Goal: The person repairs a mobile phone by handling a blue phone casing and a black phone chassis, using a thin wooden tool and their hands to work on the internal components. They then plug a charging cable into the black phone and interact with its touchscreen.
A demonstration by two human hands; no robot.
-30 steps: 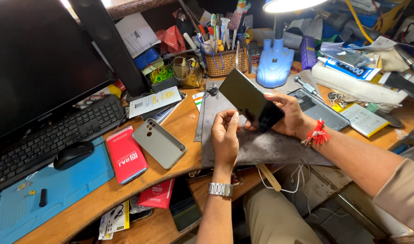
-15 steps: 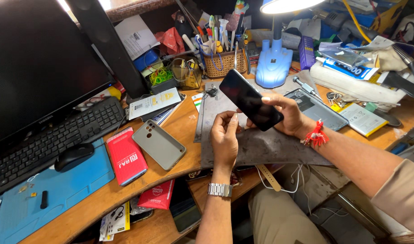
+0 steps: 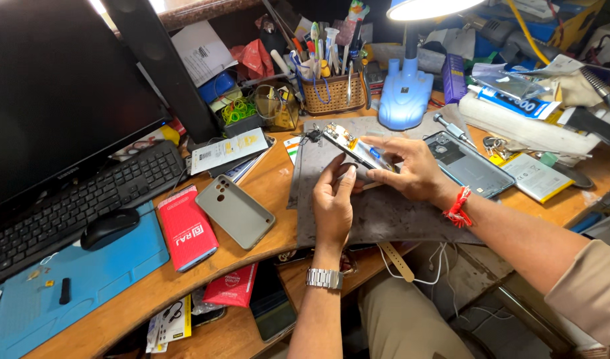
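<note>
Phone (image 3: 355, 147), opened and tilted above the grey mat (image 3: 385, 213) near the cluttered wooden worktop's (image 3: 278, 186) front edge, pinched by right hand (image 3: 411, 169) and left hand (image 3: 333, 203).

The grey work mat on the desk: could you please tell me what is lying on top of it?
On the grey work mat, an opened phone lies at its right edge. Both hands, left and right, hold a phone part above it; the mat beneath them is hidden.

A slim rectangular phone with its back cover off (image 3: 355, 147) shows exposed circuitry and a bluish part inside. It is held tilted above the grey mat, its far-left end highest, near the table's middle.
</note>
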